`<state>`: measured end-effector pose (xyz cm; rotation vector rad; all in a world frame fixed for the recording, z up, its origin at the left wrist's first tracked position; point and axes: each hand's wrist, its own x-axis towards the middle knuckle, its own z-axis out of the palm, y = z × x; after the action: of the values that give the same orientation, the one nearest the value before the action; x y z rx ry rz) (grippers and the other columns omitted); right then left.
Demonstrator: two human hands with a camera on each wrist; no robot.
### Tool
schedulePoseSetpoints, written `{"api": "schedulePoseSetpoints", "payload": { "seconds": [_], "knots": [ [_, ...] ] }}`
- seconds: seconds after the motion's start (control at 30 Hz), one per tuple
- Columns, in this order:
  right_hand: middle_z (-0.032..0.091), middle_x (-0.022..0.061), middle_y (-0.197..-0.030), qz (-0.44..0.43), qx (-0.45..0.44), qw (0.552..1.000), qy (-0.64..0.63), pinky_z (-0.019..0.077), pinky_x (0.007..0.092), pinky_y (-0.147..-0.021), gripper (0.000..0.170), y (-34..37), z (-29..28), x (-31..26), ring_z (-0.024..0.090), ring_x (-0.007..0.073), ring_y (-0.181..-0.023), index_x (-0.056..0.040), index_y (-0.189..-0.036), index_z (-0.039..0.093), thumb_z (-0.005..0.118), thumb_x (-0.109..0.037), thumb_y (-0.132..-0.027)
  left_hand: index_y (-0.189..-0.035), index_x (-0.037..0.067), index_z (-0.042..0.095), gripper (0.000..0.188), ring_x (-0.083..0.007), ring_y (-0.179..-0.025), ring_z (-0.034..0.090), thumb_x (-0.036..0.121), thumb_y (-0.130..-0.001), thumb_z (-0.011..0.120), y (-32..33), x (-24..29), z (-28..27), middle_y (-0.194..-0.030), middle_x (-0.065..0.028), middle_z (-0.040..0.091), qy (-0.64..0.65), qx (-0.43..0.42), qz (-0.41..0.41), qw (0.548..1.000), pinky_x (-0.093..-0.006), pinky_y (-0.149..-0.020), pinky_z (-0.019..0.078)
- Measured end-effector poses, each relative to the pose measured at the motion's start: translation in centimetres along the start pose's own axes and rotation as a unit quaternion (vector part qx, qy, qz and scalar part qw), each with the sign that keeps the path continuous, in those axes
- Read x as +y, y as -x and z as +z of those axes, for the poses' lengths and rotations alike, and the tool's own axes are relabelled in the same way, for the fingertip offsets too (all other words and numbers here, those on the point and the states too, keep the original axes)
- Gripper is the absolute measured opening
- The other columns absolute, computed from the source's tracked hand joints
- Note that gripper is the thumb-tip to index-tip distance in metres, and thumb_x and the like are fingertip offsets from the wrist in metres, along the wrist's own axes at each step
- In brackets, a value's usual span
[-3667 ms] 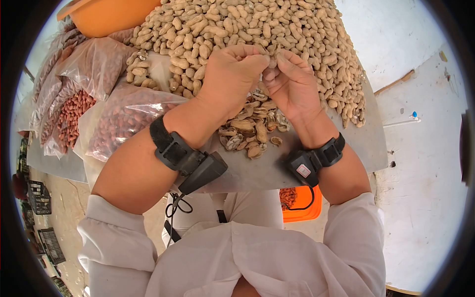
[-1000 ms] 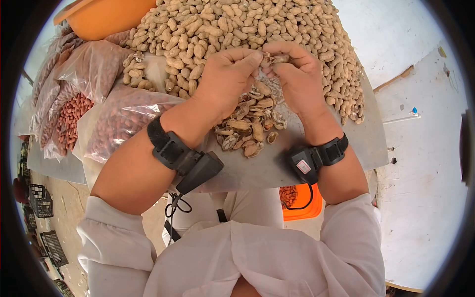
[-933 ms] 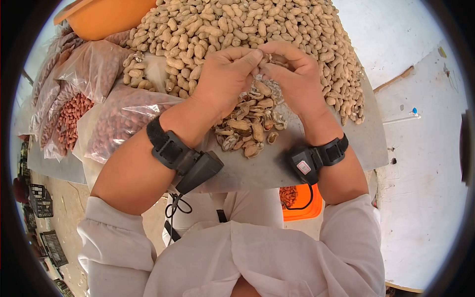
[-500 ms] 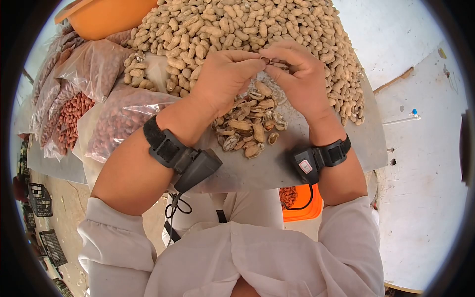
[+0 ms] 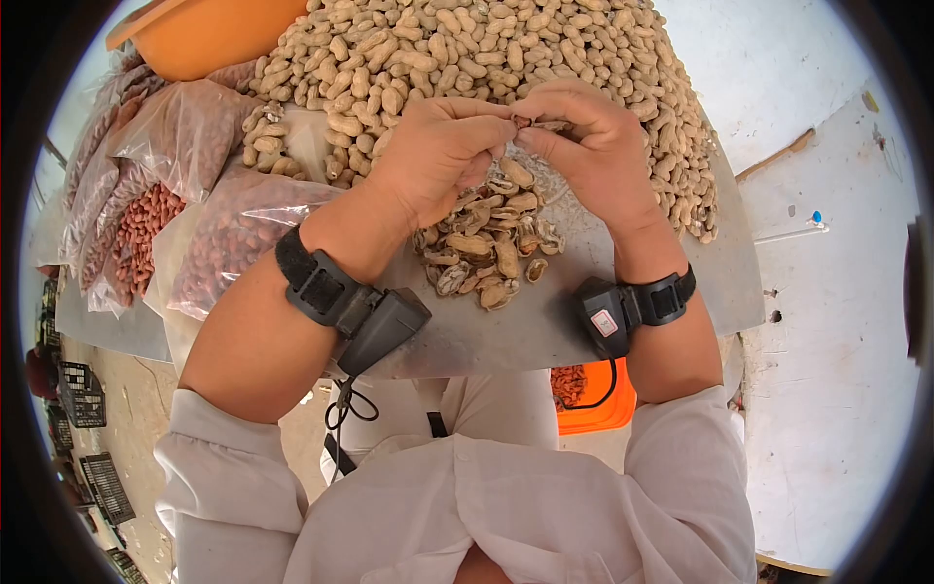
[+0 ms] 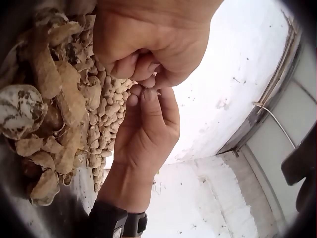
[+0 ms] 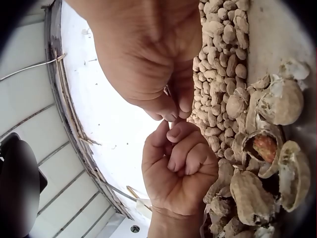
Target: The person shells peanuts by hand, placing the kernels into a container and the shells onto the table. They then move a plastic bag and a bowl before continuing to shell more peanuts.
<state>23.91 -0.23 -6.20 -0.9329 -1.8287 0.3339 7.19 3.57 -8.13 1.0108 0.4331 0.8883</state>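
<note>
Above a heap of cracked shells (image 5: 482, 243), both hands meet fingertip to fingertip. Between them is a broken peanut (image 5: 522, 122), with a small reddish-brown part showing. My left hand (image 5: 433, 156) pinches it from the left with thumb and forefinger, the other fingers curled under. My right hand (image 5: 598, 146) pinches the peanut from the other side, a piece of shell (image 5: 555, 126) showing between thumb and forefinger. In both wrist views the fingers hide most of it. A reddish kernel (image 7: 265, 148) sits in an opened shell on the heap in the right wrist view.
A large pile of whole peanuts (image 5: 506, 49) spreads behind the hands. Clear bags of red kernels (image 5: 248, 229) lie at the left, below an orange basin (image 5: 209, 39). An orange container (image 5: 608, 399) stands beneath the metal table's front edge (image 5: 545, 350).
About a second ago an opened shell showed between the fingertips; now mostly a small reddish-brown bit shows there. The right hand has shifted slightly to the right.
</note>
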Motion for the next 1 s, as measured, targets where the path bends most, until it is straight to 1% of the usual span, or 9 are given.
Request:
{"api": "schedulePoseSetpoints", "payload": {
  "seconds": [0.17,0.27,0.47,0.57,0.67,0.77,0.87,0.97,1.0],
  "knots": [
    [0.062,0.0076,-0.082,-0.056,-0.008,0.995,0.083,0.0476,0.0265,-0.065,0.019,-0.1,0.2,-0.1,0.06,0.0187,-0.073,-0.003,-0.085,0.065,0.063,0.003,-0.068,-0.088,-0.006,0.061,0.015,-0.005,-0.045,0.038,0.002,-0.075,0.061,-0.1,0.1,-0.2,-0.063,-0.0005,0.051,-0.02,0.007,-0.014,1.0,-0.0197,-0.039,0.025],
    [0.062,0.0089,-0.081,-0.045,-0.018,0.995,0.091,0.0477,0.0277,-0.066,0.016,0.2,0.5,-0.6,0.06,0.0214,-0.074,-0.0022,-0.083,0.064,0.062,0.003,-0.068,-0.084,-0.004,0.059,0.011,-0.0047,-0.045,0.037,0.0,-0.074,0.058,-0.3,0.0,-0.4,-0.063,-0.0004,0.05,-0.036,0.018,-0.025,0.999,-0.0193,-0.039,0.0249],
    [0.062,0.0085,-0.08,-0.035,-0.028,0.996,0.079,0.0483,0.0262,-0.064,0.014,0.2,0.7,-0.2,0.062,0.0189,-0.072,-0.0005,-0.083,0.064,0.062,0.003,-0.07,-0.078,0.002,0.056,0.008,-0.0039,-0.044,0.032,-0.003,-0.073,0.053,-0.2,0.1,-0.3,-0.062,0.0011,0.047,-0.029,0.034,-0.051,0.998,-0.0179,-0.039,0.0229],
    [0.063,0.0068,-0.08,0.118,-0.028,0.986,-0.115,0.0495,0.0241,-0.062,0.012,0.4,0.6,-0.6,0.062,0.0147,-0.068,0.0015,-0.085,0.064,0.062,0.002,-0.074,-0.076,0.002,0.056,0.006,-0.004,-0.044,0.032,-0.003,-0.073,0.053,-0.1,0.0,-0.1,-0.06,0.0016,0.046,-0.018,0.045,-0.054,0.997,-0.018,-0.039,0.0224],
    [0.062,0.006,-0.081,0.161,-0.034,0.976,-0.14,0.0502,0.0224,-0.06,0.013,0.2,0.3,-0.4,0.061,0.0121,-0.066,0.0027,-0.089,0.065,0.061,0.0,-0.077,-0.078,0.001,0.058,0.006,-0.0041,-0.043,0.032,-0.002,-0.075,0.054,0.0,0.0,0.1,-0.059,0.002,0.045,-0.01,0.054,-0.054,0.997,-0.0181,-0.039,0.022],
    [0.063,0.0086,-0.089,0.194,-0.017,0.96,-0.2,0.0487,0.023,-0.064,0.018,0.3,0.2,0.8,0.059,0.0121,-0.072,0.002,-0.098,0.063,0.059,0.0,-0.081,-0.083,0.0,0.06,0.008,-0.0041,-0.043,0.032,-0.001,-0.077,0.055,0.0,0.1,0.0,-0.059,0.0025,0.045,-0.009,0.048,-0.057,0.997,-0.0185,-0.038,0.0217],
    [0.063,0.0087,-0.088,0.18,-0.017,0.952,-0.246,0.0488,0.0232,-0.064,0.022,0.4,-0.1,1.8,0.059,0.0122,-0.071,0.0009,-0.103,0.062,0.059,0.0,-0.081,-0.089,-0.002,0.062,0.011,-0.0044,-0.043,0.032,0.002,-0.079,0.058,-0.2,-0.1,-0.3,-0.058,0.0026,0.046,-0.013,0.035,-0.057,0.998,-0.0193,-0.038,0.0221],
    [0.063,0.0068,-0.074,0.18,0.014,0.953,-0.244,0.049,0.0223,-0.062,0.02,0.3,0.3,1.3,0.059,0.0111,-0.065,0.0017,-0.097,0.064,0.062,-0.001,-0.077,-0.09,-0.004,0.063,0.014,-0.0053,-0.043,0.034,0.006,-0.079,0.062,-0.2,0.0,-0.2,-0.057,0.0015,0.049,-0.008,0.027,-0.052,0.998,-0.0204,-0.038,0.0234],
    [0.063,0.0066,-0.074,0.182,0.006,0.957,-0.227,0.049,0.0223,-0.062,0.02,0.3,0.2,1.1,0.059,0.0108,-0.065,0.0014,-0.096,0.064,0.062,-0.001,-0.077,-0.09,-0.004,0.064,0.015,-0.0053,-0.043,0.035,0.007,-0.079,0.063,-0.2,0.0,-0.2,-0.058,0.0014,0.049,-0.014,0.021,-0.051,0.998,-0.0203,-0.038,0.0236]
  ]
}}
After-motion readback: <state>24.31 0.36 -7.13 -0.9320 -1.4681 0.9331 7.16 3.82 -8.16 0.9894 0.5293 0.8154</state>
